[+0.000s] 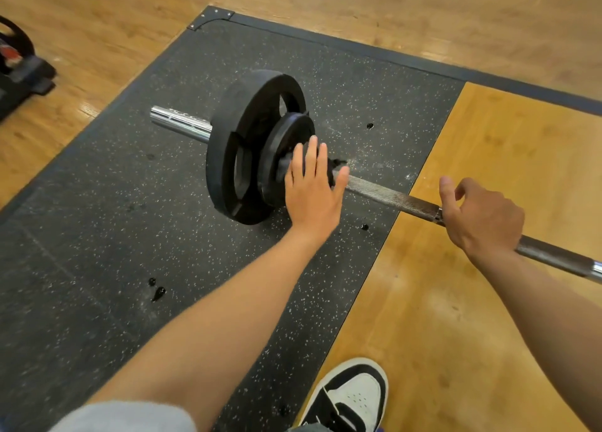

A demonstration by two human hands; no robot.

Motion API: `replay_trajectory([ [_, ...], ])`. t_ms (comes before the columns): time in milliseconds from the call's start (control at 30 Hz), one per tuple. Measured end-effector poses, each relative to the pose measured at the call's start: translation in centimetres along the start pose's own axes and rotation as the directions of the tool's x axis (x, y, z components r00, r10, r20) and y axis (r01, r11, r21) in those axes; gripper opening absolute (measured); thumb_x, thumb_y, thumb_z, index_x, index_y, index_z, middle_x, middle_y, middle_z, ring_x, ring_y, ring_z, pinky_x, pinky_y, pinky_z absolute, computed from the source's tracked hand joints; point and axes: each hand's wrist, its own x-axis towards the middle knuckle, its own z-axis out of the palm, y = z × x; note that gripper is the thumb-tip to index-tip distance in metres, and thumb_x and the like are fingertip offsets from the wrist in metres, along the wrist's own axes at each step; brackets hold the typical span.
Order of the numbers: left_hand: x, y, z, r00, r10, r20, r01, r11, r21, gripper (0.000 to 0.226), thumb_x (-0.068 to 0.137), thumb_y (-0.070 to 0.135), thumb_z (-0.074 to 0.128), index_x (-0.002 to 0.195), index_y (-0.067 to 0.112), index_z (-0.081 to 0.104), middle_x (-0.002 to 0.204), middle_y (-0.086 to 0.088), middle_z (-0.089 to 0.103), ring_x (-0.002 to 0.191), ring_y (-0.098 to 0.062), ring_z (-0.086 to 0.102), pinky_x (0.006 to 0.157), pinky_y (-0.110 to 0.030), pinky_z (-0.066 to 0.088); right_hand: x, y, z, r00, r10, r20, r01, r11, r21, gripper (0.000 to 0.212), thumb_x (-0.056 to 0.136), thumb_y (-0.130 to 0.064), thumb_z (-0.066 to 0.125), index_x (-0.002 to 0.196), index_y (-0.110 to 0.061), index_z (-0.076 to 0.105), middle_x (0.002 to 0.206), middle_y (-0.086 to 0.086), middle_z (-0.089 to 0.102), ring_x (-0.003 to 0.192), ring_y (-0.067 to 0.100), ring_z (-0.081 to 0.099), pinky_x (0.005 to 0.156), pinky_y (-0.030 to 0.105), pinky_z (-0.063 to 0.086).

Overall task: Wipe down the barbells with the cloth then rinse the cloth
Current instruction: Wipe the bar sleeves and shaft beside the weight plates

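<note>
Fingers (312, 158) flat on cloth (288, 164), plates (241, 145) beside.

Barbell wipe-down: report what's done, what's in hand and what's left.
Done: nothing shows as finished. In hand: the left hand presses a dark cloth flat against the small plate beside the bar; the right hand grips the bar. Left: the bar's length and rinsing the cloth.

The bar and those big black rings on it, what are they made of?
The bar looks like metal: shiny chrome at the sleeve end, duller grey with a rough cross-hatched grip pattern near the middle. The black plates look like matte rubber, or rubber-coated, since they give no shine; what is inside cannot be told.
</note>
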Motion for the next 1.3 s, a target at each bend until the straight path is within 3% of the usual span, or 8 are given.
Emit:
replay_trajectory([
  [100,-2.3,1.7,0.6,0.983,-0.183,-0.016,0.165,0.916,-0.366,0.068,0.109,0.049,0.029,0.165,0.013,0.016,0.173,0.0,0.004,0.159,-0.021,-0.006,0.129,-0.047,0.008,-0.2,-0.1,0.1,1.0,-0.001,-0.01,0.001,1.0,-0.004,0.074,0.101,-0.072,0.013,0.088,-0.015,0.058,0.057,0.008,0.047,0.059,0.034,0.05,0.06,0.036,0.031],
  [233,-0.8,5.7,0.5,0.853,-0.518,0.065,0.402,0.572,-0.715,0.071,0.106,0.045,0.034,0.166,0.015,0.009,0.173,0.007,0.001,0.157,-0.01,-0.013,0.13,-0.042,0.002,-0.2,-0.1,-0.1,1.0,0.008,0.0,-0.008,1.0,-0.008,0.076,0.099,-0.074,0.012,0.088,-0.015,0.058,0.057,0.009,0.047,0.059,0.035,0.05,0.061,0.037,0.032],
  [367,-1.1,7.0,-0.5,0.755,-0.647,0.102,0.401,0.334,-0.853,0.069,0.106,0.037,0.043,0.166,0.023,0.012,0.171,0.017,0.006,0.156,-0.004,0.001,0.127,-0.031,0.015,-0.2,-0.4,-0.3,1.0,0.019,0.006,-0.019,1.0,-0.008,0.073,0.101,-0.071,0.014,0.089,-0.014,0.059,0.057,0.01,0.047,0.058,0.034,0.049,0.061,0.037,0.032],
  [467,-1.2,7.9,-2.4,0.678,-0.695,0.24,0.391,0.064,-0.918,0.07,0.106,0.033,0.049,0.165,0.029,0.012,0.167,0.026,0.005,0.153,-0.005,0.017,0.112,-0.014,0.028,-0.2,-0.5,-0.3,1.0,0.019,0.001,-0.018,1.0,-0.008,0.073,0.101,-0.071,0.014,0.088,-0.015,0.058,0.057,0.009,0.047,0.055,0.032,0.047,0.06,0.036,0.031],
  [600,0.3,8.7,-5.4,0.597,-0.662,0.453,0.427,-0.215,-0.878,0.079,0.104,0.042,0.053,0.166,0.032,0.004,0.168,0.026,-0.004,0.154,-0.006,0.015,0.124,-0.035,0.023,-0.2,-0.5,-0.4,0.999,0.024,0.025,-0.024,1.0,-0.009,0.072,0.102,-0.071,0.016,0.086,-0.014,0.058,0.056,0.01,0.047,0.052,0.028,0.04,0.061,0.037,0.03],
  [933,2.4,7.1,-6.3,0.463,-0.577,0.673,0.493,-0.463,-0.736,0.099,0.095,0.046,0.061,0.165,0.03,-0.007,0.172,0.015,-0.002,0.157,-0.02,0.017,0.126,-0.051,0.02,0.0,-0.6,-0.4,0.999,0.031,0.009,-0.031,0.999,-0.012,0.07,0.102,-0.07,0.019,0.085,-0.014,0.058,0.055,0.008,0.044,0.056,0.03,0.044,0.063,0.037,0.031],
  [1133,3.4,7.0,-6.5,0.422,-0.569,0.706,0.503,-0.501,-0.704,0.117,0.089,0.045,0.075,0.164,0.025,-0.012,0.171,0.014,-0.001,0.155,-0.023,0.023,0.124,-0.05,0.024,-0.1,-0.6,-0.4,1.0,0.028,0.001,-0.028,1.0,-0.004,0.071,0.102,-0.07,0.018,0.084,-0.014,0.059,0.055,0.009,0.047,0.054,0.03,0.044,0.062,0.036,0.032],
  [1300,4.4,5.9,-6.4,0.367,-0.556,0.745,0.635,-0.436,-0.638,0.131,0.071,0.043,0.092,0.164,0.023,0.003,0.166,0.001,0.021,0.146,-0.028,0.039,0.12,-0.051,0.034,0.1,-0.7,-0.5,1.0,0.025,-0.001,-0.025,1.0,0.003,0.072,0.102,-0.07,0.019,0.084,-0.014,0.059,0.055,0.009,0.046,0.056,0.033,0.047,0.061,0.036,0.032],
])
